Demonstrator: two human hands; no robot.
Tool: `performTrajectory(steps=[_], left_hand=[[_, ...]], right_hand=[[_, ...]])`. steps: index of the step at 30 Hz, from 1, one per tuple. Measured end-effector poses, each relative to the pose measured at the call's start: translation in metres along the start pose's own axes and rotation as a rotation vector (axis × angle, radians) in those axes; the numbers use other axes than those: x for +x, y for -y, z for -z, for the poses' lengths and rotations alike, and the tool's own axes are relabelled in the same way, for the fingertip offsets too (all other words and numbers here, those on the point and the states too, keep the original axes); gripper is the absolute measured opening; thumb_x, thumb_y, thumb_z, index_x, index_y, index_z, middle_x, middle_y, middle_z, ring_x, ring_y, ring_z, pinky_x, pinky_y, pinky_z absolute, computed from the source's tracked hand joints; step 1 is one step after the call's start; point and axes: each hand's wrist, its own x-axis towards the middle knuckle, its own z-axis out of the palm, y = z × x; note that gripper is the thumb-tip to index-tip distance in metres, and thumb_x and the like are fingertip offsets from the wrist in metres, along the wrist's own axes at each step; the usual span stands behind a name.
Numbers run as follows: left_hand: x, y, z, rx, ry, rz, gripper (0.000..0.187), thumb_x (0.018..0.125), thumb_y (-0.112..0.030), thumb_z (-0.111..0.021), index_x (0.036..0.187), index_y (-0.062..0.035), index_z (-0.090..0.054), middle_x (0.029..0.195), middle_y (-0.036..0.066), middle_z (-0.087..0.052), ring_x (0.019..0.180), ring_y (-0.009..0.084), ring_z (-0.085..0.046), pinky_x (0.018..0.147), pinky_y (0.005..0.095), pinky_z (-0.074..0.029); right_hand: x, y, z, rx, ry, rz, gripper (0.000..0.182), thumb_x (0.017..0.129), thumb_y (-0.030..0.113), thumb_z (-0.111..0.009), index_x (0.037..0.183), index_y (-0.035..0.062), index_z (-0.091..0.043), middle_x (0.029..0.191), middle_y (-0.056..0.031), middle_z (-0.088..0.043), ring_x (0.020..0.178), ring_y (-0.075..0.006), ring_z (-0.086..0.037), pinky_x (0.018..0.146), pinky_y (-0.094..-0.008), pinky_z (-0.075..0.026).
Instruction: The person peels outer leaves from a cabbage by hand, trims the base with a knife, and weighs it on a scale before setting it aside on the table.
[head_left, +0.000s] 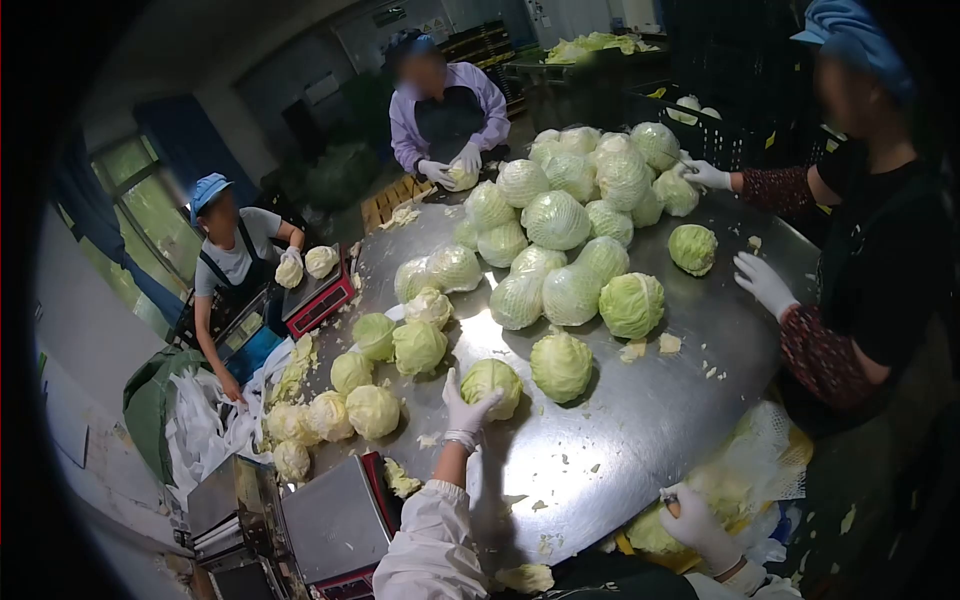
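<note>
My left hand (467,408), in a white glove, is spread against the near left side of a green cabbage (496,386) on the metal table and grips it. Just right of that one sits another bare cabbage (561,367). Down at the table's near right edge, my gloved right hand (700,530) is closed around what looks like a small knife (671,504); its blade is mostly hidden. Beside this hand, cabbage leaves (655,530) lie in a bag or container below the edge.
Cabbages in white net sleeves (556,220) are heaped across the metal table (560,470). Loose cabbages (373,411) and a scale (335,520) stand at left. Co-workers stand around: one at right (880,250), one at the far side (450,115), one by a red scale (320,300).
</note>
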Motion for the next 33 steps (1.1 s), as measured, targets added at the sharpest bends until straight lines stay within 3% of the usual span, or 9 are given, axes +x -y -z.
performTrajectory(steps=[2,6,8,9,11,17,22,28,33], left_hand=[[0.004,0.004,-0.013,0.012,0.121,-0.076,0.107,0.07,-0.038,-0.093,0.152,-0.0003,-0.035,0.144,0.019,-0.05,0.126,0.0285,-0.056,0.103,0.0387,-0.051],[-0.018,-0.005,0.001,-0.109,0.171,0.045,0.097,0.078,-0.033,-0.088,0.153,-0.0019,-0.035,0.146,0.02,-0.05,0.131,0.0301,-0.054,0.103,0.0436,-0.052],[-0.033,-0.003,0.02,-0.741,0.408,0.444,0.09,0.087,-0.036,-0.079,0.156,-0.0042,-0.031,0.146,0.025,-0.047,0.133,0.0412,-0.052,0.109,0.0556,-0.047],[-0.051,-0.004,0.028,-0.735,0.401,0.456,0.09,0.087,-0.036,-0.079,0.156,-0.0042,-0.031,0.146,0.025,-0.047,0.133,0.0412,-0.052,0.109,0.0556,-0.047],[-0.097,-0.02,0.039,-1.383,0.498,0.867,0.078,0.099,-0.051,-0.057,0.157,-0.0051,-0.031,0.154,0.026,-0.042,0.139,0.0441,-0.047,0.109,0.062,-0.046],[-0.163,-0.054,0.056,-1.576,0.466,1.07,0.089,0.097,-0.074,-0.029,0.156,-0.0081,-0.035,0.156,0.023,-0.041,0.137,0.0458,-0.048,0.107,0.0657,-0.045],[-0.176,-0.048,0.069,-1.661,0.363,1.038,0.086,0.095,-0.074,-0.036,0.153,-0.0102,-0.04,0.151,0.022,-0.049,0.134,0.0443,-0.052,0.106,0.0648,-0.048],[-0.173,0.001,0.096,-1.637,0.427,1.072,0.083,0.091,-0.073,-0.048,0.151,-0.0152,-0.044,0.148,0.02,-0.052,0.122,0.0462,-0.059,0.084,0.0545,-0.062],[-0.138,0.002,0.112,-1.558,0.335,1.121,0.081,0.088,-0.076,-0.049,0.148,-0.0224,-0.049,0.143,0.013,-0.058,0.11,0.0494,-0.064,0.07,0.0453,-0.066]], right_hand=[[0.0,0.004,-0.005,-0.072,0.028,0.012,0.028,0.084,0.01,-0.067,0.107,-0.0032,-0.059,0.085,-0.0199,-0.063,0.078,-0.0327,-0.064,0.073,-0.0411,-0.051],[-0.001,-0.001,-0.019,-0.006,0.022,0.12,0.026,0.085,0.011,-0.067,0.106,-0.0022,-0.062,0.085,-0.0181,-0.064,0.076,-0.0283,-0.063,0.072,-0.0381,-0.05],[-0.001,0.003,-0.023,0.012,0.077,0.048,0.026,0.086,0.013,-0.067,0.106,-0.0021,-0.061,0.088,-0.0197,-0.063,0.078,-0.0332,-0.063,0.073,-0.0405,-0.051],[0.001,0.006,-0.024,0.024,0.129,-0.015,0.027,0.087,0.016,-0.066,0.106,-0.002,-0.061,0.091,-0.0213,-0.063,0.079,-0.0381,-0.063,0.073,-0.0428,-0.051],[0.007,0.008,-0.029,0.023,0.151,0.006,0.027,0.088,0.016,-0.066,0.107,-0.0019,-0.061,0.092,-0.0217,-0.063,0.08,-0.0387,-0.064,0.074,-0.0428,-0.051],[0.018,0.012,-0.041,0.044,0.172,0.119,0.029,0.092,0.017,-0.065,0.115,-0.002,-0.062,0.098,-0.0236,-0.065,0.088,-0.0413,-0.066,0.077,-0.0428,-0.052],[0.015,0.012,-0.037,0.065,0.192,0.092,0.03,0.092,0.016,-0.065,0.116,-0.002,-0.062,0.101,-0.0235,-0.066,0.091,-0.0419,-0.066,0.078,-0.0433,-0.053],[0.008,0.013,-0.024,-0.012,0.247,0.005,0.032,0.094,0.015,-0.065,0.12,-0.0042,-0.062,0.107,-0.0214,-0.068,0.098,-0.0348,-0.068,0.087,-0.038,-0.053],[0.008,0.011,-0.02,-0.045,0.207,0.033,0.03,0.093,0.018,-0.063,0.118,0.001,-0.062,0.104,-0.0234,-0.067,0.091,-0.0434,-0.067,0.078,-0.0443,-0.053]])
